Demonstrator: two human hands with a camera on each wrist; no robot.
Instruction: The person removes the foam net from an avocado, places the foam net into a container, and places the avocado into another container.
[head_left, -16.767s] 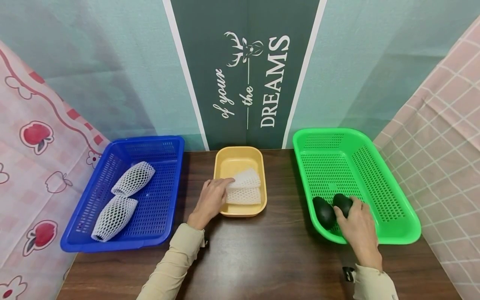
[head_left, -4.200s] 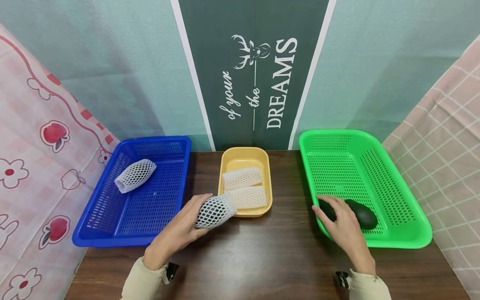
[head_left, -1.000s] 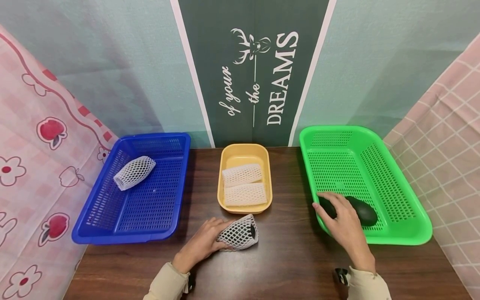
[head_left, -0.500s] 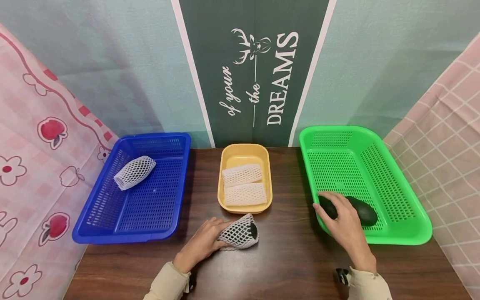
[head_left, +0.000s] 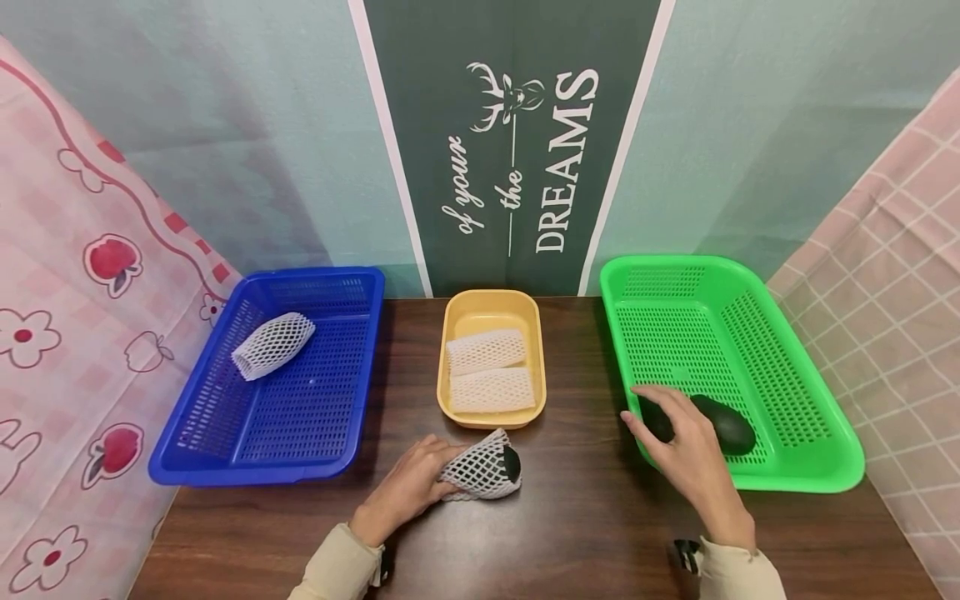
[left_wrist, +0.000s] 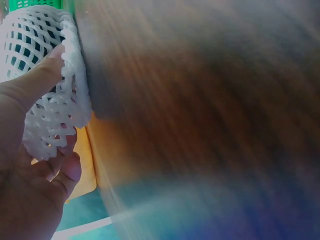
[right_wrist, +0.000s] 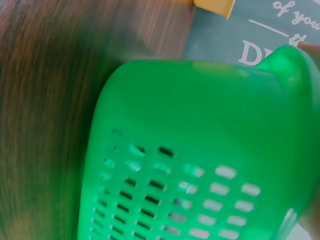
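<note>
My left hand (head_left: 416, 483) grips a dark fruit in a white foam net sleeve (head_left: 476, 471), low over the table before the yellow tray. The fruit's dark end (head_left: 512, 464) shows at the sleeve's right opening. In the left wrist view, the thumb lies across the netting. My right hand (head_left: 690, 450) is at the near left rim of the green basket (head_left: 795, 479), fingers loosely bent. A dark egg-shaped fruit (head_left: 657, 419) lies partly hidden beneath it, and another dark fruit (head_left: 726, 427) is just right. Whether the fingers touch the fruit cannot be told.
In the blue basket (head_left: 300, 477) at left lies another netted fruit (head_left: 273, 343). Two flat white foam nets, the far one (head_left: 487, 350) and the near one (head_left: 491, 390), lie in the yellow tray (head_left: 491, 302). A curtain wall stands behind.
Since 16.8 s ago, one netted fruit has left the blue basket. Since 4.2 s ago, my left hand has carried it rightward and nearer me. Over the last second, both hands stay nearly still.
</note>
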